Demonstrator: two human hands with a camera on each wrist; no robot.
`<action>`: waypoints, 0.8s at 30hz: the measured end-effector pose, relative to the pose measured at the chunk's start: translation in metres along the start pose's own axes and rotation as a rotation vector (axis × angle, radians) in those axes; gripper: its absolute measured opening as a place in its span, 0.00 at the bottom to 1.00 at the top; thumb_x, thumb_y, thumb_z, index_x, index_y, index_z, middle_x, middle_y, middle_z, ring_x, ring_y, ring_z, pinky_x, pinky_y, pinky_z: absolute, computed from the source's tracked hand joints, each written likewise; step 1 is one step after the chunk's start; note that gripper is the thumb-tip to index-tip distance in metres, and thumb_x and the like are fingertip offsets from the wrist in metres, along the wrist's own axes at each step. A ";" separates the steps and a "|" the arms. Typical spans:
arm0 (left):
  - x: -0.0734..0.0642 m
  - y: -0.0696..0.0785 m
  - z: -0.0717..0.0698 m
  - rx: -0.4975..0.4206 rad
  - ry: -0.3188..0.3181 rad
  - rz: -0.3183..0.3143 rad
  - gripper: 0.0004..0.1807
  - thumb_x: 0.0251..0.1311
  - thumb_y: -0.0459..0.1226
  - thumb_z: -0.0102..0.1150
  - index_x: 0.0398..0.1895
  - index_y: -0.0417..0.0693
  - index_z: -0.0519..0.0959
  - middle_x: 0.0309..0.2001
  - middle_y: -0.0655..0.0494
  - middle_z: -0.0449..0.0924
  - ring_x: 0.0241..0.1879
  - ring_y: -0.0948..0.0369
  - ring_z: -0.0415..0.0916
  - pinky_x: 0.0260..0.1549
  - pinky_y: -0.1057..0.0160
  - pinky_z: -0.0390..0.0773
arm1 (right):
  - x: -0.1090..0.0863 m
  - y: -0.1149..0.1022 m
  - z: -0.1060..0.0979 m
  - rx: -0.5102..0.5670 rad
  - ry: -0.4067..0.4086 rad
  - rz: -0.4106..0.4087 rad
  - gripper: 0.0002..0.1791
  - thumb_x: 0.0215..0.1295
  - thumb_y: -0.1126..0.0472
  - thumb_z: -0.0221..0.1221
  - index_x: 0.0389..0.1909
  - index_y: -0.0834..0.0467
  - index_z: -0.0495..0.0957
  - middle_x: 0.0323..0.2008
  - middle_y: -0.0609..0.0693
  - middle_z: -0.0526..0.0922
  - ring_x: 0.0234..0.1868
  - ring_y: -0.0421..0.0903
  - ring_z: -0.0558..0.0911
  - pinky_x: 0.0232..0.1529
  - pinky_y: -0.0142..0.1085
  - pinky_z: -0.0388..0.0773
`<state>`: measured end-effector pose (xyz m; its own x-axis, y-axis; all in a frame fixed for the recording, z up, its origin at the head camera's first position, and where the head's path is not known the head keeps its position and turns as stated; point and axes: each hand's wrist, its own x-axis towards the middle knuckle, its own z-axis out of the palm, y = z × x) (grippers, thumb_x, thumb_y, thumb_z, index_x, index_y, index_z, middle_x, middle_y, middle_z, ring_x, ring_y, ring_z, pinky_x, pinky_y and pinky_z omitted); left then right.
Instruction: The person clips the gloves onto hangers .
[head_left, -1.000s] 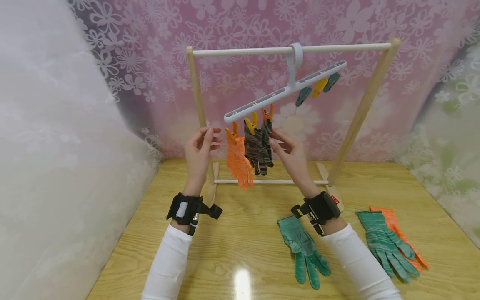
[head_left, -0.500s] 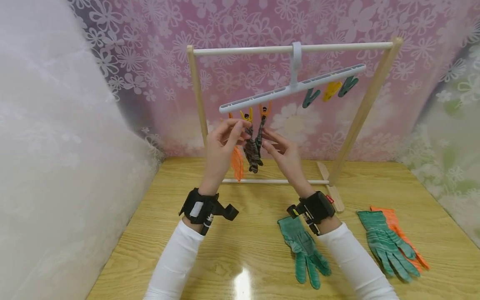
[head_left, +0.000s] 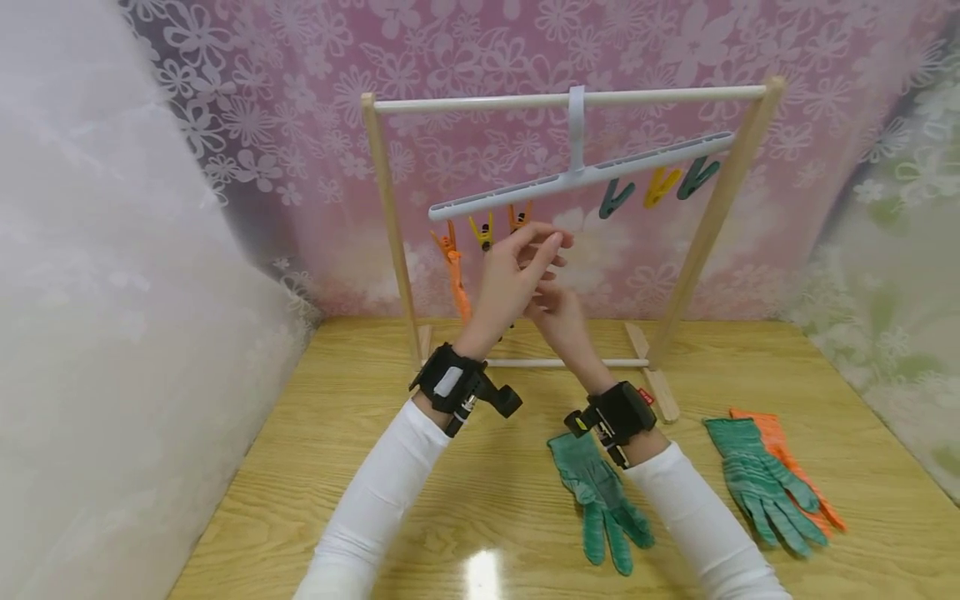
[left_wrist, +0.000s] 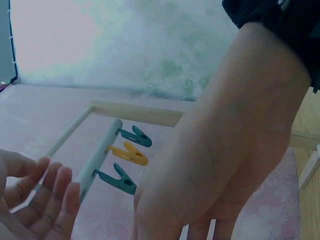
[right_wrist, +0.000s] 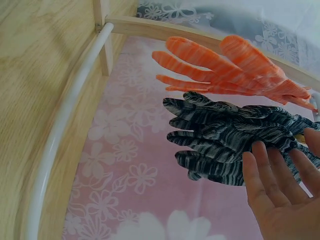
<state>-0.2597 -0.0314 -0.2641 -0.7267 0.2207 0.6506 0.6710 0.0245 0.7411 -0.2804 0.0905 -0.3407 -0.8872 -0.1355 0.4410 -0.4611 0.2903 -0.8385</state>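
Hanger (head_left: 510, 193) tilted, lower end loaded: orange glove (right_wrist: 245, 70) and dark gloves (right_wrist: 225, 131), apparently two, hang clipped. Left hand (head_left: 517, 271): grip slack, fingers loosely bent, nothing held. Right hand (right_wrist: 285, 200): grip apart, fingers extended, apparently touching dark gloves. Clock from left hand, head view: orange glove at 8; vacant clips (head_left: 662, 187) at 2; first green glove (head_left: 592, 487) at 5; second green glove (head_left: 753, 475) over spare orange glove (head_left: 787, 454) at 4, on tabletop (head_left: 337, 500). Assessment: hanging about half done; tabletop gloves likely outstanding.

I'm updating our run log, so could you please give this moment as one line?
left hand: raised, nothing visibly held; right hand: fingers at dark gloves; hanging orange glove: clipped; hanger: tilted; green gloves: on table
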 end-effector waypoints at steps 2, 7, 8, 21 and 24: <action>0.009 -0.003 0.006 0.020 -0.017 -0.039 0.14 0.76 0.39 0.54 0.56 0.43 0.82 0.50 0.51 0.85 0.43 0.60 0.83 0.41 0.64 0.85 | -0.001 0.002 -0.002 -0.007 0.001 0.007 0.17 0.71 0.70 0.56 0.58 0.69 0.80 0.49 0.67 0.84 0.49 0.63 0.84 0.51 0.52 0.83; 0.029 -0.012 0.021 0.111 -0.052 -0.136 0.18 0.76 0.41 0.54 0.64 0.45 0.78 0.57 0.51 0.82 0.52 0.58 0.82 0.46 0.70 0.82 | -0.006 0.008 -0.004 0.018 0.003 0.032 0.17 0.71 0.70 0.57 0.58 0.69 0.80 0.48 0.67 0.84 0.46 0.63 0.85 0.48 0.49 0.84; 0.033 -0.013 0.024 0.139 -0.057 -0.159 0.19 0.76 0.42 0.54 0.65 0.47 0.77 0.59 0.52 0.81 0.54 0.58 0.81 0.48 0.70 0.81 | -0.007 0.010 -0.005 0.031 0.002 0.039 0.17 0.71 0.70 0.58 0.58 0.69 0.80 0.49 0.68 0.84 0.47 0.64 0.85 0.48 0.49 0.84; 0.082 -0.025 0.057 0.198 -0.086 -0.300 0.28 0.77 0.43 0.52 0.76 0.45 0.64 0.71 0.50 0.70 0.67 0.58 0.71 0.59 0.70 0.73 | -0.017 0.027 -0.015 -0.050 0.033 -0.161 0.16 0.61 0.68 0.61 0.48 0.73 0.82 0.39 0.68 0.85 0.35 0.61 0.83 0.43 0.47 0.82; 0.089 -0.029 0.064 0.121 -0.081 -0.331 0.29 0.77 0.42 0.53 0.76 0.45 0.64 0.71 0.49 0.70 0.68 0.57 0.71 0.59 0.71 0.73 | -0.019 0.027 -0.018 -0.046 0.056 -0.135 0.13 0.58 0.70 0.60 0.43 0.73 0.82 0.32 0.68 0.84 0.32 0.56 0.82 0.37 0.45 0.82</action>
<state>-0.3338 0.0498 -0.2382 -0.8969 0.2577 0.3595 0.4169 0.2215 0.8815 -0.2756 0.1178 -0.3661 -0.8141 -0.1237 0.5673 -0.5743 0.3159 -0.7552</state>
